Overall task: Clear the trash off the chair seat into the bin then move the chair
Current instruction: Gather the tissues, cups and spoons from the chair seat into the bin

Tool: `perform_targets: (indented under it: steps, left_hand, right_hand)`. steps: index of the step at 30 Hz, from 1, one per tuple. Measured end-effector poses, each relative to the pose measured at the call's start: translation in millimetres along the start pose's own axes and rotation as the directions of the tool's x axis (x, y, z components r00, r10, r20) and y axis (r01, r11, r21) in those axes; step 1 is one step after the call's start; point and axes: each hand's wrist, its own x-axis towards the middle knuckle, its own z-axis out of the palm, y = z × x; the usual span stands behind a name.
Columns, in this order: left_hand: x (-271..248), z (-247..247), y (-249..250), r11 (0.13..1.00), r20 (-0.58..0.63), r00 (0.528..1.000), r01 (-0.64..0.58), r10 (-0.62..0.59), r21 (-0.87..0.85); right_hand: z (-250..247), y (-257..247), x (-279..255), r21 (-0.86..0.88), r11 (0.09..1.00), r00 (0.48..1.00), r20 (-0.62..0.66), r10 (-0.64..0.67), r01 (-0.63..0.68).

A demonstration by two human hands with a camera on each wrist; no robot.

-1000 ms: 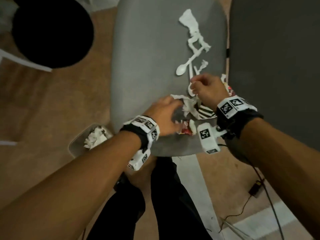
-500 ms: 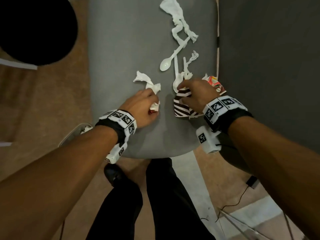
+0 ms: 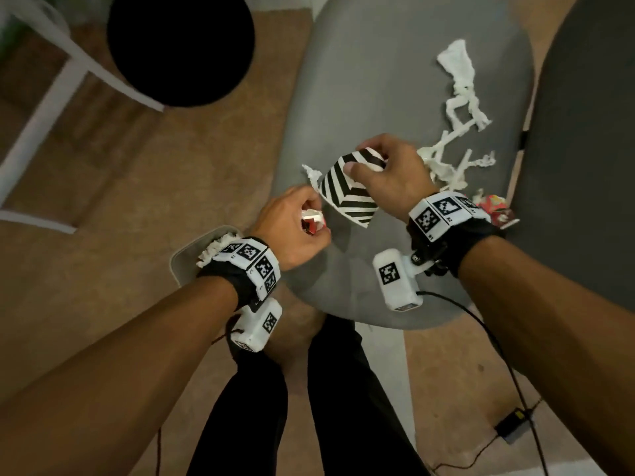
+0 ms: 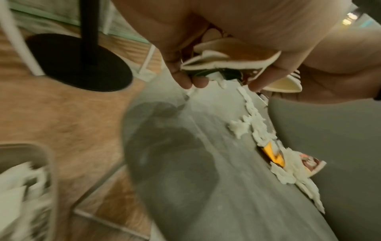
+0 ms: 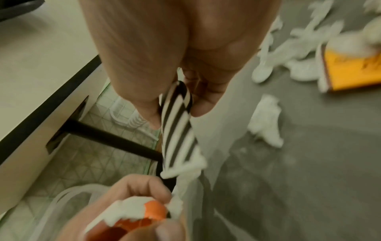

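Observation:
My right hand point(image 3: 385, 166) pinches a black-and-white striped paper cup point(image 3: 347, 192) point(image 5: 177, 128), flattened and lifted above the grey chair seat point(image 3: 360, 80). My left hand point(image 3: 299, 221) grips a crumpled wad of white tissue and a red wrapper point(image 3: 314, 221) point(image 5: 142, 213) at the seat's left front edge. Twisted white tissue point(image 3: 460, 94), a white plastic spoon point(image 3: 443, 146) and a red printed wrapper point(image 3: 494, 207) lie on the seat's right side. The grey bin point(image 3: 185, 255) stands on the floor under my left wrist, with white paper point(image 4: 18, 179) inside.
A black round pedestal base point(image 3: 182, 46) and white chair legs point(image 3: 44, 97) stand on the brown floor to the left. A dark grey panel point(image 3: 584, 149) borders the seat's right edge. A cable with a black adapter point(image 3: 515, 424) lies on the floor at lower right.
My right hand has lifted the striped cup off the seat and carried it left. My left hand has closed on the tissue and wrapper and drawn back to the seat's left front edge.

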Motion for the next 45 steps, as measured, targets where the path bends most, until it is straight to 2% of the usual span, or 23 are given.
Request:
perform_targets:
  steps: [2,5,7,8,11,14,16,19,23,26,30,33,36,39,43,45]
  left_hand:
    - [-18.8,-20.4,-30.1,0.99,-0.073,0.988,0.13,-0.134,-0.049]
    - [-53.0,-46.1,-94.9,0.925,-0.16,0.914,0.353,-0.373,-0.137]
    - [-76.3,-56.4,-148.2,0.882,-0.152,0.871,0.45,-0.468,-0.14]
    - [-88.4,-58.0,-174.4,0.863,-0.111,0.857,0.49,-0.503,-0.124]
    - [-114.7,-50.0,-239.0,0.829,0.004,0.831,0.556,-0.556,-0.059]
    - [-132.6,-35.6,-277.3,0.839,0.018,0.84,0.542,-0.542,-0.051]
    - [-138.4,-25.4,-289.2,0.854,0.02,0.857,0.515,-0.515,-0.068]
    - [-134.9,-12.2,-290.9,0.872,0.044,0.874,0.486,-0.485,-0.052]
    - [-116.8,-13.8,-266.5,0.87,0.105,0.865,0.482,-0.491,0.099]
    - [-95.2,-35.6,-219.2,0.854,0.082,0.857,0.49,-0.509,0.176]
    - [-52.3,-67.3,-146.5,0.891,-0.017,0.923,0.377,-0.385,0.253]
    - [-7.1,-61.2,-82.4,0.924,-0.011,0.969,0.238,-0.246,0.299]
    - [36.8,-18.8,-14.9,0.953,0.031,0.997,0.052,-0.064,0.298]
    - [66.9,42.5,42.1,0.931,0.144,0.988,-0.102,0.054,0.351]
    - [82.8,117.1,82.0,0.83,0.362,0.932,-0.23,0.037,0.508]
    - [83.4,140.1,86.2,0.739,0.368,0.929,-0.265,0.025,0.62]
  right_hand:
    - [39.2,-16.1,-8.8,0.029,0.999,0.999,0.052,-0.016,0.015]
    - [108.3,-32.9,-30.4,0.017,0.996,0.987,0.134,-0.09,0.088]
    - [160.9,-38.0,-44.6,-0.037,0.992,0.97,0.219,-0.107,0.118]
    - [188.9,-38.1,-51.3,-0.068,0.992,0.96,0.265,-0.085,0.107]
    - [263.8,-23.9,-60.9,-0.162,0.986,0.938,0.347,0.013,0.046]
    - [316.6,5.7,-64.5,-0.281,0.959,0.894,0.422,0.152,-0.03]
    - [333.4,25.7,-67.8,-0.346,0.935,0.85,0.467,0.245,-0.08]
    - [334.0,43.2,-75.3,-0.361,0.928,0.843,0.47,0.262,-0.087]
    - [308.4,31.0,-73.6,-0.26,0.964,0.854,0.491,0.174,-0.047]
    - [278.2,-1.1,-62.7,-0.143,0.99,0.88,0.471,0.059,0.011]
    - [206.1,-44.3,-47.4,-0.074,0.984,0.917,0.38,-0.123,0.162]
    - [127.8,-38.0,-30.3,-0.08,0.978,0.953,0.254,-0.168,0.194]
    - [39.0,10.7,-13.4,-0.079,0.993,0.996,0.018,-0.086,0.087]
    - [-43.8,70.9,-8.4,-0.072,0.997,0.978,-0.209,0.024,-0.04]
    - [-109.5,130.2,-8.6,-0.162,0.962,0.933,-0.321,0.161,-0.221]
    - [-123.0,146.7,-9.9,-0.196,0.936,0.929,-0.291,0.23,-0.293]
